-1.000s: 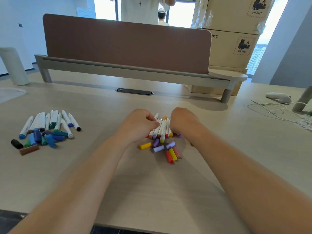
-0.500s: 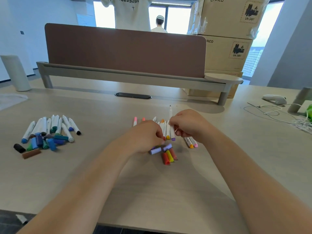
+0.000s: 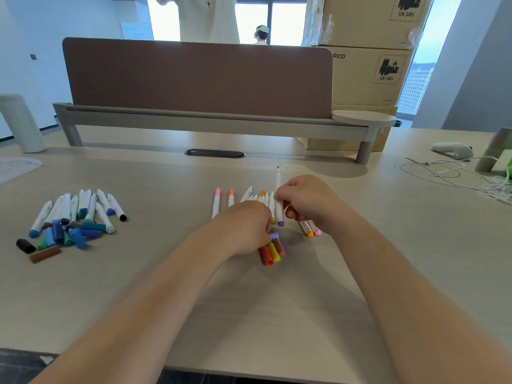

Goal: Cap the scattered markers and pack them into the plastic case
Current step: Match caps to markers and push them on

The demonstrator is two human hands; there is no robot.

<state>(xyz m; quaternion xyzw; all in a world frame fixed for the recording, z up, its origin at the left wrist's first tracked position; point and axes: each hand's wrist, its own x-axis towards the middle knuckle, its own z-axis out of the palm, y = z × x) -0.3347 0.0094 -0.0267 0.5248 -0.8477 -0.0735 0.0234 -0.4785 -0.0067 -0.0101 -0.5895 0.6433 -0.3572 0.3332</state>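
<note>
Now R hand [image 3: 304,200] fingers clamp slim white marker [image 3: 279,209] (purple end); L hand [image 3: 243,225] pinches 1 lilac cap [image 3: 274,235].

bare desk [image 3: 155,273] between marker piles [image 3: 74,217] — divider [image 3: 194,76] behind

The surface [image 3: 277,314] carried markers [image 3: 260,198] and caps [image 3: 266,256] beside the fingers [image 3: 285,196], another pile [image 3: 66,206] well left, cables [image 3: 457,178] far right.

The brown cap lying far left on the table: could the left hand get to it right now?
Probably yes: only table lies between the left hand and the brown cap, nothing blocking. But it seems busy pinching a purple cap.
</note>
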